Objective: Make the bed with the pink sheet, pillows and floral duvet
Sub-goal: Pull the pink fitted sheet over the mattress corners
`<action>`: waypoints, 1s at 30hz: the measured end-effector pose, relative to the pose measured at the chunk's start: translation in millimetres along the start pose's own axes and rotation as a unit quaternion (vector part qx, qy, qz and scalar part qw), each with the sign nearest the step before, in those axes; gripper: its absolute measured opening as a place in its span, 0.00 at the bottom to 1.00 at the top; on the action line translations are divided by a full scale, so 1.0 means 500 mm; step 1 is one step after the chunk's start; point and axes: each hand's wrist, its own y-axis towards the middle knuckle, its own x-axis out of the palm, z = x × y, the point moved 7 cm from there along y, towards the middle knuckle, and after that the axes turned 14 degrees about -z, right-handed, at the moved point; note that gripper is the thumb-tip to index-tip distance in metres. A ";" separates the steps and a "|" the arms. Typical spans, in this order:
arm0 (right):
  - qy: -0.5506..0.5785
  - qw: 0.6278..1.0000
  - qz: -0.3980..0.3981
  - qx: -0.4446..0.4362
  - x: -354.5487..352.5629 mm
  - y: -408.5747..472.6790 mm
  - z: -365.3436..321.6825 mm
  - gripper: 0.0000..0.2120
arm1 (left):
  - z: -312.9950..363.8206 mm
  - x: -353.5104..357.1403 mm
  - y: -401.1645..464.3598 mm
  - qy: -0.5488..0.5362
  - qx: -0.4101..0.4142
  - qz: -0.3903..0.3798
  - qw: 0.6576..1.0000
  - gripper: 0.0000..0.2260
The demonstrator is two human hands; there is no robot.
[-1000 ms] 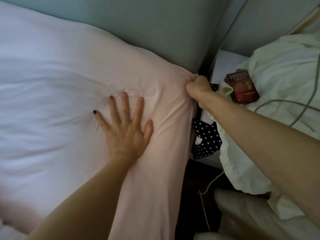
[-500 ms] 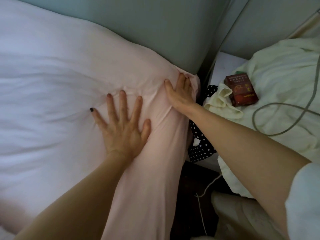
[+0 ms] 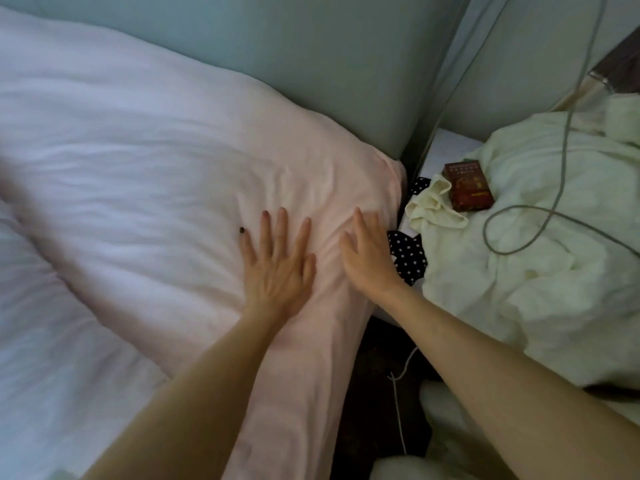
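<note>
Your left hand (image 3: pixel 277 268) and right hand (image 3: pixel 367 251) lie flat, fingers spread and gripping nothing, on the pink sheet (image 3: pixel 173 161) just below the headboard (image 3: pixel 277 64) corner; press sideways and the fitted corner could ride up — tuck it deeper first.

The sheet (image 3: pixel 173 161) is showing pale pink, fading whiter toward nine o'clock. The headboard (image 3: pixel 294 64) at twelve o'clock is looking muted grey-green. At three o'clock, a cream blanket (image 3: pixel 519 254) is lying under a dark red box (image 3: pixel 467 186) and a grey cord (image 3: pixel 561 109); a black cloth with white polka dots (image 3: pixel 407 252) is peeking out beside it.
</note>
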 end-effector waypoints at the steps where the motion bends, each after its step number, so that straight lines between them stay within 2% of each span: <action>1: 0.013 1.000 -0.019 -0.002 0.021 -0.023 0.003 0.26 | 0.007 0.012 -0.037 -0.008 -0.001 -0.002 1.000 0.27; 3: 0.030 0.994 -0.104 0.010 0.080 -0.082 0.008 0.25 | 0.016 0.033 -0.117 -0.006 -0.014 -0.039 0.999 0.28; 6: 0.142 0.953 -0.261 0.057 0.175 -0.197 0.016 0.25 | 0.044 0.088 -0.263 -0.028 -0.022 -0.156 0.987 0.28; 8: 0.169 0.932 -0.307 0.090 0.206 -0.262 0.021 0.25 | 0.074 0.105 -0.370 -0.031 -0.014 -0.234 0.972 0.31; 10: 0.155 0.931 -0.319 0.087 0.224 -0.306 0.020 0.26 | 0.090 0.120 -0.445 -0.053 -0.014 -0.287 0.956 0.34; 15: 0.097 0.953 -0.283 0.035 0.238 -0.387 -0.012 0.28 | 0.060 0.090 -0.533 -0.071 -0.034 -0.297 0.952 0.33; 18: -0.007 0.954 -0.299 -0.001 0.279 -0.423 -0.037 0.27 | 0.010 0.099 -0.590 -0.073 -0.094 -0.294 0.948 0.32; 20: -0.089 0.948 -0.302 -0.054 0.322 -0.439 -0.050 0.26 | -0.026 0.105 -0.625 -0.031 -0.116 -0.258 0.959 0.33; 21: -0.132 0.934 -0.322 -0.075 0.344 -0.448 -0.050 0.27 | -0.038 0.117 -0.640 0.002 -0.112 -0.266 0.957 0.34; 23: -0.188 0.891 -0.410 -0.054 0.399 -0.481 -0.008 0.27 | -0.046 0.151 -0.672 0.041 -0.091 -0.279 0.955 0.36; 25: -0.229 0.825 -0.516 0.014 0.453 -0.541 0.072 0.23 | -0.032 0.183 -0.717 0.050 -0.070 -0.293 0.952 0.33; 26: -0.247 0.802 -0.542 0.046 0.469 -0.575 0.110 0.22 | -0.021 0.196 -0.744 0.050 -0.058 -0.301 0.950 0.31; 27: -0.254 0.795 -0.546 0.073 0.478 -0.601 0.140 0.22 | -0.014 0.204 -0.766 0.045 -0.048 -0.319 0.945 0.27; 28: -0.241 0.804 -0.536 0.088 0.481 -0.617 0.157 0.23 | -0.012 0.204 -0.782 0.038 -0.042 -0.323 0.945 0.24; 30: -0.204 0.841 -0.495 0.078 0.470 -0.614 0.141 0.23 | -0.010 0.185 -0.790 -0.012 -0.034 -0.317 0.948 0.23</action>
